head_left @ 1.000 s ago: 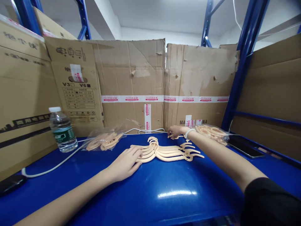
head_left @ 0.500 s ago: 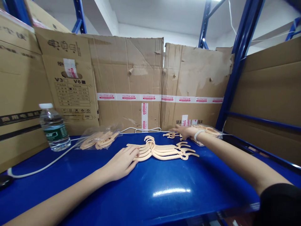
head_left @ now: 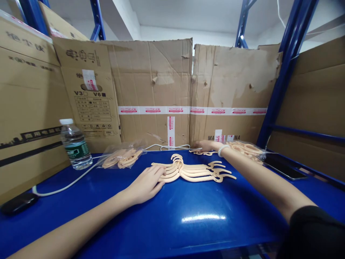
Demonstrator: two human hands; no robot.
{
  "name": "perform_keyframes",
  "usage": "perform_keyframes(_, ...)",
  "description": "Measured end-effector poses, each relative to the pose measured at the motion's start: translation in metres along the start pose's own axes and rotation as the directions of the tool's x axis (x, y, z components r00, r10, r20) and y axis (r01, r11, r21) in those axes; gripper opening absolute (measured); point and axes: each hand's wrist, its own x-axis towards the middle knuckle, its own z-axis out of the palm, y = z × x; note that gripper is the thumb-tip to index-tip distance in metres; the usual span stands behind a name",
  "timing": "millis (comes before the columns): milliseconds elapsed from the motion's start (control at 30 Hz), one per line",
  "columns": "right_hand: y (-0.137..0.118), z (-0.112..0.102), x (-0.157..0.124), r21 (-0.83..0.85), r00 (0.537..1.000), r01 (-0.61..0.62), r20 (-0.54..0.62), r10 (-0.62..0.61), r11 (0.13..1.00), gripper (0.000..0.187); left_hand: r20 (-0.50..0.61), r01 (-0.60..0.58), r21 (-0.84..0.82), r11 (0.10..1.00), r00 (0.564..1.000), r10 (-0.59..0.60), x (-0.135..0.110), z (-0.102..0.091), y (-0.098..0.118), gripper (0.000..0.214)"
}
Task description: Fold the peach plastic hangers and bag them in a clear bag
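Now resting left hand [head_left: 147,183] palm down on the shelf [head_left: 188,219], with fingers stretched flat against the left end of the hanger stack [head_left: 194,172], clasping nothing. Holding right hand [head_left: 206,145] far back, near the boxes [head_left: 153,90], laid over a single hanger [head_left: 201,153] just behind the stack; cannot tell whether those fingers pinch it or merely lie on it. Seeing a bag [head_left: 248,148] of hangers just right of that hand, a phone [head_left: 283,167] beyond. Noting a second bag [head_left: 122,157] left of the stack, then a bottle [head_left: 75,144], with a cable [head_left: 67,185] trailing past both.
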Motion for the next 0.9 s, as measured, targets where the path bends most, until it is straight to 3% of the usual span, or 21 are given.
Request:
perform_keyframes(100, -0.024, 0.006, -0.037, 0.033, 0.984, 0.039, -0.176, -0.033, 0.999, 0.048, -0.013, 0.029, -0.004, 1.000, 0.999, -0.029, 0.000, 0.002, 0.001, 0.027)
perform_keyframes(233, -0.055, 0.035, -0.093, 0.096, 0.957, 0.134, -0.273, -0.104, 0.986, 0.066, -0.021, 0.126, 0.083, 0.989, 0.992, -0.125, 0.001, 0.012, -0.009, 0.053)
perform_keyframes(367, -0.062, 0.066, -0.119, 0.125, 0.974, 0.115, -0.208, -0.087, 0.986, 0.078, 0.084, 0.206, 0.077, 0.976, 0.974, -0.212, 0.009, 0.020, -0.024, 0.072)
perform_keyframes(533, -0.046, 0.072, -0.111, 0.109, 0.990, 0.084, -0.126, -0.070, 0.991, 0.079, 0.198, 0.262, 0.018, 0.965, 0.945, -0.261, 0.029, 0.022, -0.030, 0.080)
perform_keyframes(900, -0.014, 0.073, -0.077, 0.159, 0.994, 0.049, -0.101, -0.033, 0.986, 0.088, 0.180, 0.260, 0.004, 0.966, 0.950, -0.257, 0.068, 0.031, -0.045, 0.081)
